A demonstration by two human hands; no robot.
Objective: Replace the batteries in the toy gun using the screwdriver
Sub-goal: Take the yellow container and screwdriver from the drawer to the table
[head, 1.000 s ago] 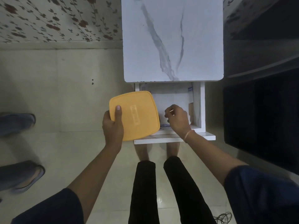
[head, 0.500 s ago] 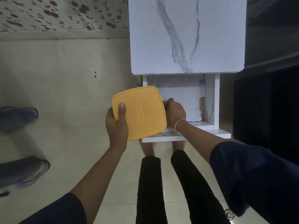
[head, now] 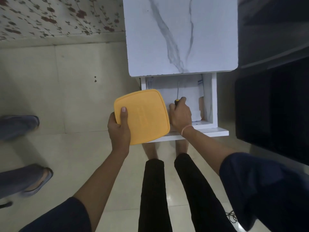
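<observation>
One marble-topped cabinet (head: 182,36), drawer (head: 209,97) open, on pale tiled floor (head: 66,91).

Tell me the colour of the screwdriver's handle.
Black with a yellow band, on the screwdriver gripped by the right hand; head view.

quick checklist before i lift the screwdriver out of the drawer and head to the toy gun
1. Right hand closed around the screwdriver handle: ok, shaft points away over the drawer.
2. Shaft free of the papers in the drawer: cannot tell, it is seen against them from above.
3. Left hand holds the yellow lid firmly: ok, thumb on top, fingers beneath.
4. A hand free to shut the drawer: not ok, both are full.
5. Marble tabletop has bare room to put things down: ok.
6. Toy gun and batteries located: cannot tell, neither is in view.
</observation>
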